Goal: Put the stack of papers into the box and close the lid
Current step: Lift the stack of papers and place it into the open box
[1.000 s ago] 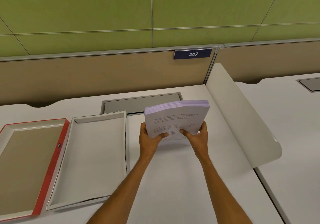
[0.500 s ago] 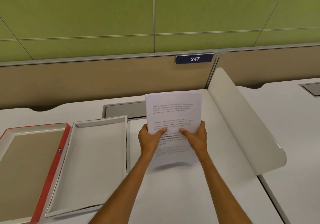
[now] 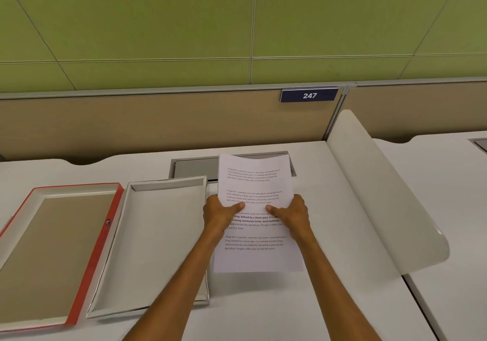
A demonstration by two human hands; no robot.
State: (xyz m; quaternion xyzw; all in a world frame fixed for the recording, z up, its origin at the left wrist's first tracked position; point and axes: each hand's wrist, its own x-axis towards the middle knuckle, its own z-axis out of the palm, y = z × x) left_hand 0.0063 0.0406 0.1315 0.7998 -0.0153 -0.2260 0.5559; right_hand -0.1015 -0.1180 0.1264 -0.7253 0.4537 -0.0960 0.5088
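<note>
The stack of papers (image 3: pixel 254 182), white with printed text, is held above the desk just right of the box, its face turned up towards me. My left hand (image 3: pixel 220 215) grips its left edge with the thumb on top. My right hand (image 3: pixel 292 214) grips the right edge the same way. The white box (image 3: pixel 158 238) lies open and empty on the desk, its right wall beside my left forearm. The lid (image 3: pixel 96 245), red outside with a brown inside, lies upside down left of the box.
A curved white divider (image 3: pixel 382 201) rises along the desk's right side. A grey cable hatch (image 3: pixel 195 168) sits in the desk behind the papers. The beige partition with a "247" sign (image 3: pixel 308 95) closes the back.
The stack has tipped from standing on its edge to nearly flat, its printed face now towards me. Both hands kept their hold and the stack came lower and nearer.
</note>
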